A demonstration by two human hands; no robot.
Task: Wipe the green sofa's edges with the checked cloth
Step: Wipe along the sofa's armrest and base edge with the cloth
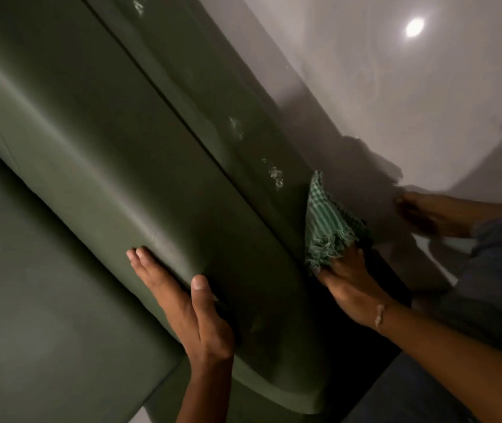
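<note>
The green sofa (97, 154) fills the left and middle of the head view, its rounded backrest running from top left to bottom right. My left hand (182, 303) lies flat on the backrest's top edge, fingers spread, holding nothing. My right hand (350, 285) presses the green-and-white checked cloth (326, 227) against the sofa's outer back edge, just beside a long dark seam. The cloth's fringed end bunches over my fingers. Whitish dust marks (275, 177) dot the sofa's surface above the cloth.
A glossy pale floor (396, 87) with a bright light reflection lies to the right of the sofa. My bare foot (432, 213) and a trouser leg (493, 285) in blue denim stand on it close to the cloth.
</note>
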